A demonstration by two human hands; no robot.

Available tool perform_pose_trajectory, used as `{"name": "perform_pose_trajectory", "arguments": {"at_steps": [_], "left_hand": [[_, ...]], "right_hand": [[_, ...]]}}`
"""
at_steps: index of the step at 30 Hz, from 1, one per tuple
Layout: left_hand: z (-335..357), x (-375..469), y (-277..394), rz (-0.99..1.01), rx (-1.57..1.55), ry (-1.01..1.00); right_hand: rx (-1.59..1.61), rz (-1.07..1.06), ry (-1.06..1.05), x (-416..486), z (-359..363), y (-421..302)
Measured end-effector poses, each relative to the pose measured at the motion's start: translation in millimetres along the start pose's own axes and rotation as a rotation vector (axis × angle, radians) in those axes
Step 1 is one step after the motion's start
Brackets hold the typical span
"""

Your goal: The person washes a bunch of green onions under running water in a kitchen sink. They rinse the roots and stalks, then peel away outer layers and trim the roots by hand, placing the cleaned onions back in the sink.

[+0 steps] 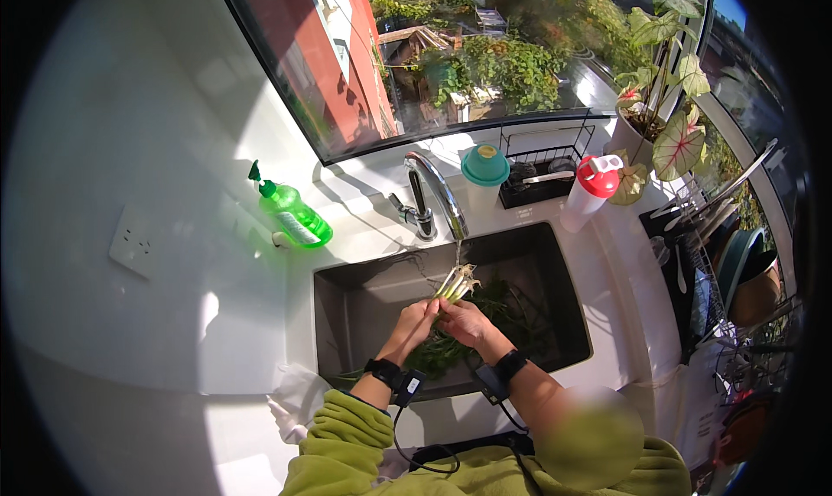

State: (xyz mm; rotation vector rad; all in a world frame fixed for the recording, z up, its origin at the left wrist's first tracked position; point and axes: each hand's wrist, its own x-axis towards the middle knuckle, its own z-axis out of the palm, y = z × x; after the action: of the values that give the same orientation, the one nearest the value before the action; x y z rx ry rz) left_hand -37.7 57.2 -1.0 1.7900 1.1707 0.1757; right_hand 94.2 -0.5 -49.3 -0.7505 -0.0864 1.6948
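Over a dark kitchen sink (364,320), my left hand (414,327) and my right hand (466,324) hold a bunch of green onions (455,285) between them, thumbs close together. The white stems and stringy roots point up and away from me, directly under a thin stream of water from the chrome faucet (439,187). Leafy greens (510,307) lie in the sink below and to the right of my hands. Each wrist wears a black band with a small device and cable.
Green soap bottle (296,216) stands left of the faucet. Behind the sink are a teal-lidded container (485,168), a black wire caddy (543,184) and a red-lidded shaker (588,190). Right of them are a potted plant (634,132) and a dish rack (708,281). A white plastic bag (296,395) lies at front left.
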Motion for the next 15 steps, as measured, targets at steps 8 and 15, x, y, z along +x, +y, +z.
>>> {"name": "perform_pose_trajectory", "arguments": {"at_steps": [8, 15], "left_hand": [[3, -2, 0, 0.002, -0.224, 0.019], [1, 15, -20, 0.024, -0.312, 0.014]], "right_hand": [[-0.255, -0.25, 0.309, 32, 9, -7], [-0.202, -0.264, -0.035, 14, 18, -12]]}}
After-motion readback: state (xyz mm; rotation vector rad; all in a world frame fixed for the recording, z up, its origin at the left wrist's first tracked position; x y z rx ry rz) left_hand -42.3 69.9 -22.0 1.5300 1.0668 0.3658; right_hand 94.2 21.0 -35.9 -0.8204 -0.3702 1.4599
